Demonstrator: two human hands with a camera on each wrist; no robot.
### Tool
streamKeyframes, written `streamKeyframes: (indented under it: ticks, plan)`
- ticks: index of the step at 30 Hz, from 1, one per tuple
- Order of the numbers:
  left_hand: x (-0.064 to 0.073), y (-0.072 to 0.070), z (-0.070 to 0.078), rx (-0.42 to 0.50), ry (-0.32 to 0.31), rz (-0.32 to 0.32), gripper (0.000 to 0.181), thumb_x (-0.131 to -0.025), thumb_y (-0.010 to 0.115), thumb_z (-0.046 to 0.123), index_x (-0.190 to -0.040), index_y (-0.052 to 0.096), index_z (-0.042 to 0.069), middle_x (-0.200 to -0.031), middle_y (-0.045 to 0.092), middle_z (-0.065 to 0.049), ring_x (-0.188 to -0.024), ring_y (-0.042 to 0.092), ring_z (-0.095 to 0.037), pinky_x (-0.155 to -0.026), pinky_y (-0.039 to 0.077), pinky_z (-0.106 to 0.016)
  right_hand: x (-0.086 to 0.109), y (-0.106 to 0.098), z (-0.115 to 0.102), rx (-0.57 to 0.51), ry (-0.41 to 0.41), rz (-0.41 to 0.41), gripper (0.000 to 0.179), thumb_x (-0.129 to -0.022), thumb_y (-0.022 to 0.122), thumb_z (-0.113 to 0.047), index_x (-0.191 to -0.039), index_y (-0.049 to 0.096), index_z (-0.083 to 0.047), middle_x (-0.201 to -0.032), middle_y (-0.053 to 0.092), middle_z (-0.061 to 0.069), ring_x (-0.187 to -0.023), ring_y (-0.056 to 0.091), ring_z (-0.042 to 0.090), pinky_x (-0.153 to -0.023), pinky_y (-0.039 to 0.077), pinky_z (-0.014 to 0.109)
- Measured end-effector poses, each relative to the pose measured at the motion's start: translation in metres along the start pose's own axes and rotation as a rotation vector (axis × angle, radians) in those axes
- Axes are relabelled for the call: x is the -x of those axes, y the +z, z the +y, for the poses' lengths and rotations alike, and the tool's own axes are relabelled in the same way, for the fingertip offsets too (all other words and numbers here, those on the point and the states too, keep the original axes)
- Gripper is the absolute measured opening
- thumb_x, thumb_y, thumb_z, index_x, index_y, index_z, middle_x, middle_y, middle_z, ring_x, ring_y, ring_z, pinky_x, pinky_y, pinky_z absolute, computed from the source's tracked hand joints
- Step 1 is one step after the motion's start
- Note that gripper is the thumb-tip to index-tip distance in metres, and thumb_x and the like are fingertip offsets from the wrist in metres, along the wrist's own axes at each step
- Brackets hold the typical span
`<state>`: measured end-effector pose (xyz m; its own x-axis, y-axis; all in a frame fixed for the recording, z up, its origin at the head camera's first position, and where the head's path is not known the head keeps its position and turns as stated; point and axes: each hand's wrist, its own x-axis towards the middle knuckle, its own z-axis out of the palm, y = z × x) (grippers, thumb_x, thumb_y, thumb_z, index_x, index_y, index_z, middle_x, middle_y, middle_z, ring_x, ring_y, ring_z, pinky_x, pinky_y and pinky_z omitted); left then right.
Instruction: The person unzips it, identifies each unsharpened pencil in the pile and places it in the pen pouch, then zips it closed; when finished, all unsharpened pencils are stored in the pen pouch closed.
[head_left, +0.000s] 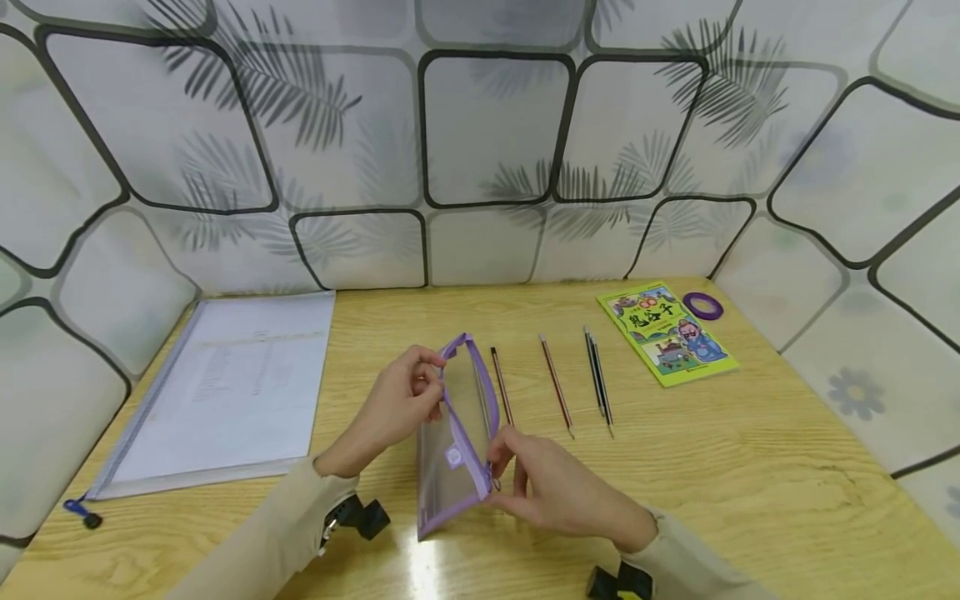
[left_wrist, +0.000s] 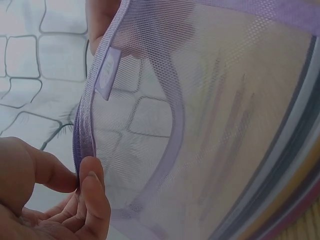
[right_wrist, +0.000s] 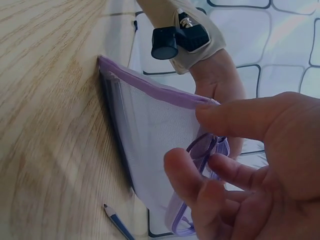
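Observation:
A mesh pencil pouch (head_left: 438, 475) with purple edging stands upright on the table, its zip top spread apart. My left hand (head_left: 397, 400) pinches the far part of its rim between thumb and fingers. At the near end of the zip, my right hand (head_left: 551, 483) holds the corner by the zip pull ring (right_wrist: 200, 145). Several long pencil-like things (left_wrist: 280, 165) in dark, white, yellow and pink show low inside the mesh. Right of the pouch lie a dark red pencil (head_left: 502, 385), another red pencil (head_left: 556, 383) and two dark pencils (head_left: 597, 375) side by side.
At the left lies a spiral-bound clear folder (head_left: 247, 375) of white printed paper, with a blue cord and black toggle (head_left: 88, 517) by its corner. A green picture booklet (head_left: 667, 333) and a purple tape ring (head_left: 702, 306) lie at the back right. Patterned cloth walls (head_left: 495, 125) enclose the table.

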<state>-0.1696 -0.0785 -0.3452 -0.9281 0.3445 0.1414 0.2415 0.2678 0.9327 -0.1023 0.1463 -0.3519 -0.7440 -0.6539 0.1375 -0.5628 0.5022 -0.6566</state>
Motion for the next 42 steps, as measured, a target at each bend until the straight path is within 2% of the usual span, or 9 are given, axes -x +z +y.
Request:
streamKeyframes:
  ticks: [8, 15, 20, 25, 30, 33, 35, 38, 42]
  plan:
    - [-0.001, -0.001, -0.001, -0.010, 0.016, 0.003, 0.024, -0.091, 0.046, -0.004, -0.115, 0.050, -0.006, -0.080, 0.059, -0.012, -0.058, 0.058, -0.012, -0.053, 0.053, -0.027, -0.002, -0.001, 0.005, -0.031, -0.084, 0.047, 0.019, -0.086, 0.069, -0.005, -0.095, 0.055, -0.012, -0.073, 0.052, -0.007, -0.064, 0.045, -0.004, -0.053, 0.044, 0.014]
    - [0.000, -0.002, -0.001, -0.014, -0.003, 0.004, 0.025, -0.092, 0.046, -0.003, -0.116, 0.051, -0.004, -0.081, 0.059, -0.012, -0.059, 0.059, -0.015, -0.054, 0.054, -0.028, -0.003, -0.002, 0.003, -0.068, -0.087, 0.023, 0.008, -0.096, 0.056, -0.006, -0.090, 0.055, -0.012, -0.078, 0.059, -0.001, -0.069, 0.050, -0.002, -0.060, 0.048, 0.016]
    - [-0.001, 0.000, -0.002, 0.004, -0.006, 0.015, 0.024, -0.092, 0.048, -0.003, -0.116, 0.051, -0.005, -0.081, 0.059, -0.013, -0.058, 0.058, -0.014, -0.054, 0.053, -0.026, -0.004, -0.002, 0.001, -0.081, -0.058, -0.033, 0.008, -0.100, 0.047, -0.007, -0.093, 0.050, -0.011, -0.072, 0.061, 0.001, -0.059, 0.050, -0.005, -0.048, 0.045, 0.015]
    - [-0.002, 0.005, -0.002, 0.011, -0.006, -0.032, 0.023, -0.093, 0.052, 0.000, -0.115, 0.050, -0.008, -0.083, 0.062, -0.016, -0.059, 0.058, -0.014, -0.055, 0.053, -0.026, -0.007, 0.000, -0.001, -0.058, -0.087, -0.032, 0.007, -0.100, 0.049, -0.007, -0.094, 0.049, -0.010, -0.068, 0.051, -0.007, -0.057, 0.042, -0.007, -0.046, 0.039, 0.013]
    - [0.004, 0.006, 0.001, 0.037, -0.092, 0.020, 0.020, -0.095, 0.053, 0.005, -0.111, 0.054, -0.007, -0.087, 0.064, -0.016, -0.060, 0.059, -0.013, -0.056, 0.054, -0.028, -0.014, 0.002, -0.004, -0.026, -0.116, -0.014, 0.006, -0.097, 0.053, -0.006, -0.093, 0.051, -0.010, -0.072, 0.048, -0.009, -0.062, 0.039, -0.005, -0.051, 0.039, 0.013]
    - [0.012, 0.008, 0.002, 0.071, -0.110, 0.028, 0.018, -0.095, 0.053, 0.005, -0.107, 0.055, -0.009, -0.091, 0.064, -0.020, -0.064, 0.061, -0.014, -0.059, 0.056, -0.031, -0.015, 0.003, -0.005, -0.031, -0.117, 0.002, 0.008, -0.096, 0.055, -0.005, -0.091, 0.052, -0.010, -0.072, 0.050, -0.008, -0.063, 0.040, -0.005, -0.053, 0.041, 0.014]
    - [0.020, 0.010, 0.002, 0.079, -0.094, -0.005, 0.018, -0.096, 0.053, 0.005, -0.106, 0.056, -0.010, -0.095, 0.064, -0.022, -0.069, 0.064, -0.017, -0.062, 0.058, -0.032, -0.014, 0.002, -0.004, -0.051, -0.114, 0.004, 0.009, -0.096, 0.055, -0.004, -0.090, 0.052, -0.010, -0.071, 0.050, -0.008, -0.062, 0.040, -0.005, -0.052, 0.042, 0.014]
    - [0.034, 0.013, 0.001, 0.009, -0.048, -0.036, 0.015, -0.094, 0.054, 0.005, -0.103, 0.058, -0.007, -0.095, 0.065, -0.020, -0.073, 0.065, -0.018, -0.063, 0.058, -0.029, -0.013, 0.002, -0.004, -0.085, -0.105, 0.009, 0.010, -0.095, 0.055, -0.003, -0.090, 0.053, -0.011, -0.071, 0.052, -0.007, -0.063, 0.043, -0.005, -0.053, 0.044, 0.015]
    - [0.060, 0.018, -0.001, -0.165, 0.100, -0.050, 0.013, -0.086, 0.057, -0.002, -0.099, 0.060, -0.003, -0.094, 0.065, -0.015, -0.076, 0.064, -0.017, -0.063, 0.056, -0.021, -0.013, 0.004, -0.004, -0.146, -0.130, 0.013, 0.010, -0.095, 0.055, -0.002, -0.090, 0.053, -0.010, -0.070, 0.056, 0.000, -0.061, 0.047, -0.006, -0.050, 0.046, 0.016]
